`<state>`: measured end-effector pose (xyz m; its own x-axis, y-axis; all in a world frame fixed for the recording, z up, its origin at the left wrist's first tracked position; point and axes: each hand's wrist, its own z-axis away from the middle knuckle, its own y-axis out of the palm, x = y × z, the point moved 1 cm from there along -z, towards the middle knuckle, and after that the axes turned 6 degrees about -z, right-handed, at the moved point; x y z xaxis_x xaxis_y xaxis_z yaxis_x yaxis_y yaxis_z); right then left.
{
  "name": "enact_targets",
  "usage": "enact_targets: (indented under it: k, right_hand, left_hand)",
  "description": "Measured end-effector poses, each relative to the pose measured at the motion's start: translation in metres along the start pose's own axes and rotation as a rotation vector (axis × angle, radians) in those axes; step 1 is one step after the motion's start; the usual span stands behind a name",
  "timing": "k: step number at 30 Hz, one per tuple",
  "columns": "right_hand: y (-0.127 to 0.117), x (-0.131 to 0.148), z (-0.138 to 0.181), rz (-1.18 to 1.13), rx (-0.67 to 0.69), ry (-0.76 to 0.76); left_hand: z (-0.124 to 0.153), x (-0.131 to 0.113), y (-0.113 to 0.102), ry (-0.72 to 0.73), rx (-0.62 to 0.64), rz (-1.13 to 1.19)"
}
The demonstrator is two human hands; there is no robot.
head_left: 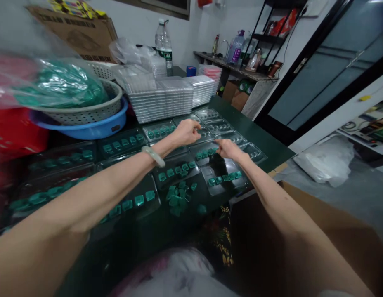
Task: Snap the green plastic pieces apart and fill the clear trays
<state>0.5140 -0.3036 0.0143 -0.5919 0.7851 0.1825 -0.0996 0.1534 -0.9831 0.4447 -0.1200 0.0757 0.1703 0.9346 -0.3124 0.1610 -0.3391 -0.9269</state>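
Observation:
My left hand [187, 131], with a pale bangle [153, 156] on its wrist, is above the clear plastic trays with its fingers curled. What it holds, if anything, is hidden. To its right, my right hand [228, 149] has its fingers bent and the index finger reaching left, at a clear tray [224, 167] with rows of small green translucent pieces [225, 177]. Whether a piece is in its fingertips is too small to tell. Nearer me lies a loose heap of green pieces [177, 199]. More trays with green pieces [127, 205] lie to the left.
Stacked clear trays [162, 99] stand behind my hands on the dark green table [268, 144]. A grey basket [86, 113] in a blue basin [100, 128] holds bagged green pieces at left. A water bottle [163, 43] stands behind. An open cardboard box [327, 214] is at right.

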Motion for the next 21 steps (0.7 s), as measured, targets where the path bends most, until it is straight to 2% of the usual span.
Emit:
enact_targets:
  k: [3, 6, 8, 11, 16, 21]
  right_hand:
    - [-0.01, 0.007, 0.035, -0.067, -0.085, 0.0]
    - [-0.01, 0.029, 0.097, -0.372, -0.114, -0.164]
    - [-0.002, 0.05, 0.14, -0.522, -0.005, -0.265]
    - [0.02, 0.076, 0.179, -0.53, 0.092, -0.312]
    - [0.049, 0.088, 0.18, -0.513, 0.046, -0.234]
    - [0.05, 0.088, 0.175, -0.768, -0.092, -0.086]
  left_hand:
    - [0.046, 0.011, -0.016, 0.022, -0.011, 0.065]
    - [0.096, 0.02, -0.014, 0.009, 0.042, 0.176]
    - [0.123, 0.021, -0.006, -0.016, 0.065, 0.216]
    - [0.146, 0.014, 0.008, 0.041, 0.08, 0.216]
    - [0.157, -0.012, 0.02, 0.151, 0.096, 0.208]
    - [0.166, -0.036, 0.03, 0.145, 0.17, 0.248]
